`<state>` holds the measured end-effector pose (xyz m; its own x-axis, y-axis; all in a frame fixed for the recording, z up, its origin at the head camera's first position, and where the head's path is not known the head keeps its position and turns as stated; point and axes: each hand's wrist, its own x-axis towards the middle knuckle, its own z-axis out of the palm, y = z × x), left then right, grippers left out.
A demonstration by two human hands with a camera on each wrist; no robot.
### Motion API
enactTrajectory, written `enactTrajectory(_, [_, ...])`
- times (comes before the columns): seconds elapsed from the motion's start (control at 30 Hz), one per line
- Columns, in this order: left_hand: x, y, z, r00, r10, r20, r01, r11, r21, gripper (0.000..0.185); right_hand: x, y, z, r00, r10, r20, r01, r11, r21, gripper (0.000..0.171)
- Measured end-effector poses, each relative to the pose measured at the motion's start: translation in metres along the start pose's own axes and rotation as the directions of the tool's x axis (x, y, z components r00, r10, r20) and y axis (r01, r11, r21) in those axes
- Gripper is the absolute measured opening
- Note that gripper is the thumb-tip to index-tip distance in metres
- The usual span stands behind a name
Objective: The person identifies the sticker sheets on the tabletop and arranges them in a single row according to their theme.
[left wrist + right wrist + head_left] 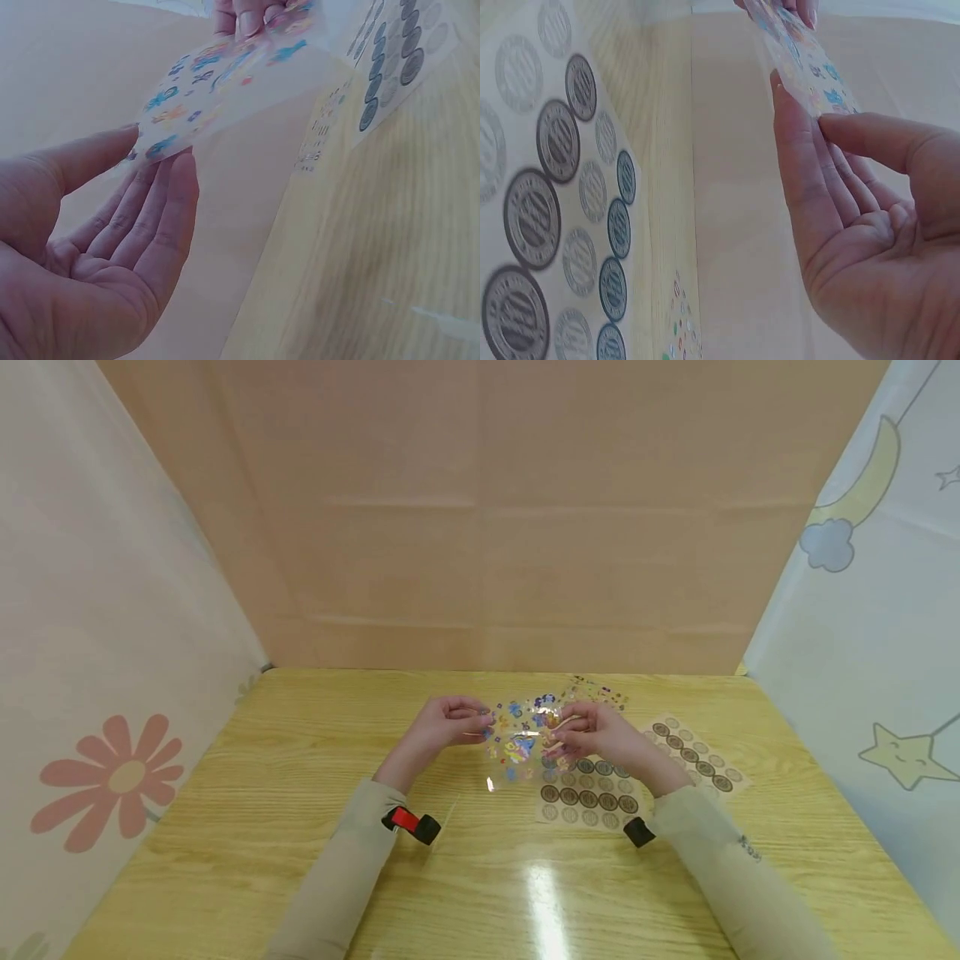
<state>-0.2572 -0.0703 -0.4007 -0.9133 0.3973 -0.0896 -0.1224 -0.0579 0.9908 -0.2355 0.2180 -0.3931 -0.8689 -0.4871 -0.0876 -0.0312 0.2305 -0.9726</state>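
A clear sticker sheet (521, 735) printed with small colourful figures hangs above the wooden table (300, 777), held between both hands. My left hand (450, 722) pinches its left edge between thumb and fingertips; in the left wrist view the sheet (225, 82) lies over those fingers (161, 195). My right hand (592, 732) pinches the right edge, with the thumb (877, 139) on top of the sheet (802, 60) in the right wrist view.
Under the right hand lies a beige sheet of round dark seal stickers (588, 797), seen close in the right wrist view (547, 195). A second such sheet (697, 756) lies to its right, and a small colourful sheet (600, 692) behind. Fabric walls enclose the table.
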Motion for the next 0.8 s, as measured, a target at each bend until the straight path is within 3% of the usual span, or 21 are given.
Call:
enactTrajectory(0.37, [-0.038,-0.015,-0.009,0.996,-0.027,0.083,0.024,0.999,0.042,0.029,-0.008,-0.005,0.035,1.000,0.012,-0.017,-0.011,0.998,0.067,0.024])
enactTrajectory(0.57, [-0.058,-0.022,-0.013,1.000,-0.027,-0.005,0.027,0.999,0.035,0.024,-0.013,-0.007,0.055,1.000,0.023,0.005,-0.023,0.999,0.047,0.027])
enactTrajectory(0.8, [-0.082,-0.024,-0.022,0.996,-0.020,-0.090,0.024,0.998,0.049,0.029,-0.018,-0.009,0.078,0.998,0.041,0.052,-0.047,0.991,0.128,0.041])
